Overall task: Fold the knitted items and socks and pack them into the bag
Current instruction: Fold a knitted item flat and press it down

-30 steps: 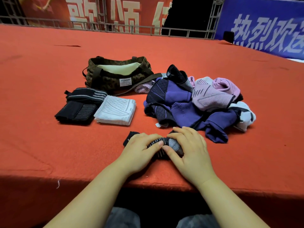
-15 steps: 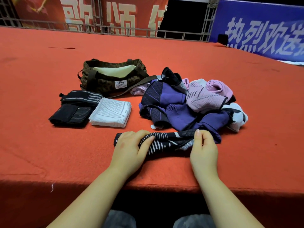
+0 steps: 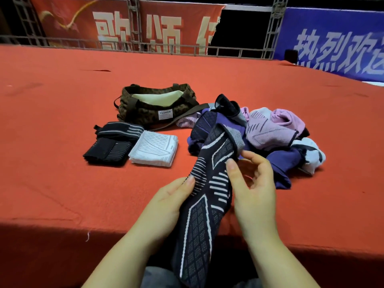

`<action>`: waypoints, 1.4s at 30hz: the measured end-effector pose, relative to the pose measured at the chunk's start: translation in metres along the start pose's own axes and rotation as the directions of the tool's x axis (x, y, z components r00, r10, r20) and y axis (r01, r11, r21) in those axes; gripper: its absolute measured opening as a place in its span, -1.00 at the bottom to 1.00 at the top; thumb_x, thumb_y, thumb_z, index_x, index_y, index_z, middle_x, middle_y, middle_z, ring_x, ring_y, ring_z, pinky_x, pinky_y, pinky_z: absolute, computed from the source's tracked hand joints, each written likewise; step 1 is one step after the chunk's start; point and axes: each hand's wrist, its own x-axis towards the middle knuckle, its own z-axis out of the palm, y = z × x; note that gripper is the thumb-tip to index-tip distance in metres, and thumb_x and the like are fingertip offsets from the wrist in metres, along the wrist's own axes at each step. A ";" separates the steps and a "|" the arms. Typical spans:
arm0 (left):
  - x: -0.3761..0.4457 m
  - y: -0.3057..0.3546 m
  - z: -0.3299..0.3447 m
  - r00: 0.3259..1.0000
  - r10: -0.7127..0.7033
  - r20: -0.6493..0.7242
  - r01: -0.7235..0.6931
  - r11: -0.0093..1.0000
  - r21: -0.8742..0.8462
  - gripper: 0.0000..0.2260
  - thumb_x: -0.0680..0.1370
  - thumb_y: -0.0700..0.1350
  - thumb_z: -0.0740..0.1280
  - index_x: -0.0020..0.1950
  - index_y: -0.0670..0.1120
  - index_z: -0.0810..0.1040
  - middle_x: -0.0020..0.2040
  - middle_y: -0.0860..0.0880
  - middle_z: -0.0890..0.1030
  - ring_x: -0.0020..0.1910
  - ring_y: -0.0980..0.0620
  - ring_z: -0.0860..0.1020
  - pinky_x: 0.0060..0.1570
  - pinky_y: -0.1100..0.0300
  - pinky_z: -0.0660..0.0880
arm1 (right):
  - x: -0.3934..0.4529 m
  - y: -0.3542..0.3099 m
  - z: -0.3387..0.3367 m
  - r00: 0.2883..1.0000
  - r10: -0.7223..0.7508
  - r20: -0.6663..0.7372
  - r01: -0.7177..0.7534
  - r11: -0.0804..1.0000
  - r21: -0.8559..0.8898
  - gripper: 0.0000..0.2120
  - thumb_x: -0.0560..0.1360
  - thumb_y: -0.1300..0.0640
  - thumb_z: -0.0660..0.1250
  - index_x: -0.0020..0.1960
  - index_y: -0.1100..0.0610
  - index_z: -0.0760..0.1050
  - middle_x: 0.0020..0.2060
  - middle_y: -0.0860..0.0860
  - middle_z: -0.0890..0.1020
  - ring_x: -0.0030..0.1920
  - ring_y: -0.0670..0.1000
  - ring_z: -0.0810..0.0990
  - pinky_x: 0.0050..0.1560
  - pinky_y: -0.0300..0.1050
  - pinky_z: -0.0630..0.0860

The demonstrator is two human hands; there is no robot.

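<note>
A long dark sock with white stripes [image 3: 204, 206] hangs lifted above the table's front edge, its lower end over my lap. My left hand [image 3: 166, 206] grips its left side with the thumb on top. My right hand [image 3: 252, 190] pinches its right edge between thumb and curled fingers. Behind it lies a loose pile of purple, pink and white knitted items [image 3: 268, 138]. An open camouflage bag [image 3: 153, 104] with a FASHION label stands at the back. Beside it lie a folded black striped item [image 3: 113, 142] and a folded white item [image 3: 154, 150].
The red cloth table [image 3: 62, 173] stretches wide to the left and back; its front edge runs just under my wrists. A metal railing [image 3: 145, 45] and red and blue banners stand beyond the far edge.
The dark sock lay stretched flat sideways on the table under both hands. Now both hands have lifted it and turned it lengthwise, hanging toward me.
</note>
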 end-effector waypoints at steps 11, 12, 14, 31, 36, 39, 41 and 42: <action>-0.028 -0.027 -0.015 0.985 -0.164 0.046 0.169 0.974 -0.151 -0.77 0.40 -0.09 0.28 -0.06 -0.07 0.69 -0.06 -0.13 0.67 -0.13 -0.01 0.64 -0.13 0.19 0.57 | -0.044 0.007 0.004 0.988 0.105 0.110 -0.110 0.993 0.036 -0.88 0.46 0.14 0.41 -0.04 0.00 0.51 -0.20 -0.06 0.64 -0.16 -0.12 0.58 -0.06 -0.19 0.50; -0.028 -0.028 -0.016 0.985 -0.165 0.046 0.170 0.974 -0.152 -0.76 0.39 -0.11 0.27 -0.06 -0.08 0.68 -0.07 -0.13 0.67 -0.14 -0.02 0.64 -0.12 0.18 0.57 | -0.044 0.005 0.002 0.989 0.085 0.119 -0.085 0.996 -0.007 -0.93 0.50 0.17 0.36 -0.07 0.01 0.53 -0.22 -0.07 0.64 -0.18 -0.15 0.57 -0.08 -0.24 0.48; -0.026 -0.030 -0.018 0.985 -0.173 0.025 0.175 0.976 -0.127 -0.73 0.35 -0.14 0.25 -0.01 -0.10 0.63 -0.07 -0.14 0.66 -0.14 -0.05 0.62 -0.09 0.11 0.53 | -0.046 0.003 -0.002 0.991 0.024 0.129 -0.006 0.990 -0.141 -0.91 0.54 0.16 0.31 -0.13 0.01 0.52 -0.22 -0.09 0.63 -0.19 -0.19 0.55 -0.08 -0.34 0.44; -0.034 -0.036 0.007 0.973 0.001 -0.231 0.002 1.000 0.012 -0.82 0.59 -0.20 0.21 -0.07 -0.10 0.60 -0.15 -0.10 0.67 -0.14 -0.01 0.61 -0.05 0.09 0.54 | -0.084 -0.014 -0.021 0.984 -0.099 0.145 0.129 0.968 -0.213 -0.89 0.40 0.08 0.38 -0.11 -0.08 0.48 -0.20 -0.24 0.60 -0.15 -0.23 0.55 -0.07 -0.42 0.40; -0.033 -0.037 -0.005 0.958 0.089 -0.273 -0.013 0.963 0.268 -0.82 0.59 -0.16 0.24 -0.12 -0.03 0.62 -0.22 0.02 0.66 -0.20 0.08 0.58 -0.08 0.07 0.50 | -0.075 -0.016 -0.032 0.970 -0.165 0.176 0.223 0.890 -0.397 -0.88 0.45 -0.08 0.26 -0.23 -0.09 0.49 -0.24 -0.15 0.60 -0.11 -0.17 0.54 0.00 -0.34 0.38; -0.036 -0.038 -0.005 0.961 0.083 -0.263 0.004 0.950 0.313 -0.82 0.59 -0.13 0.24 -0.12 -0.01 0.62 -0.24 0.05 0.66 -0.22 0.11 0.59 -0.12 0.10 0.51 | -0.076 -0.022 -0.028 0.966 -0.011 0.258 0.087 0.955 -0.285 -0.85 0.45 -0.03 0.32 -0.28 -0.04 0.50 -0.36 -0.20 0.58 -0.28 -0.24 0.51 -0.18 -0.42 0.38; -0.038 -0.040 -0.002 0.963 0.052 -0.263 0.015 0.969 0.246 -0.80 0.60 -0.12 0.23 -0.14 -0.01 0.63 -0.24 0.02 0.66 -0.22 0.08 0.59 -0.12 0.09 0.50 | -0.079 -0.021 -0.023 0.964 0.043 0.263 0.015 0.976 -0.215 -0.87 0.46 0.01 0.27 -0.25 -0.02 0.49 -0.34 -0.21 0.58 -0.29 -0.26 0.50 -0.22 -0.44 0.38; -0.038 -0.040 -0.001 0.964 0.030 -0.263 0.019 0.983 0.181 -0.79 0.60 -0.12 0.23 -0.14 -0.02 0.63 -0.23 -0.01 0.66 -0.22 0.05 0.59 -0.11 0.07 0.49 | -0.080 -0.019 -0.022 0.967 0.064 0.249 -0.018 0.983 -0.182 -0.90 0.46 -0.01 0.26 -0.18 -0.02 0.50 -0.26 -0.20 0.60 -0.23 -0.27 0.53 -0.16 -0.45 0.39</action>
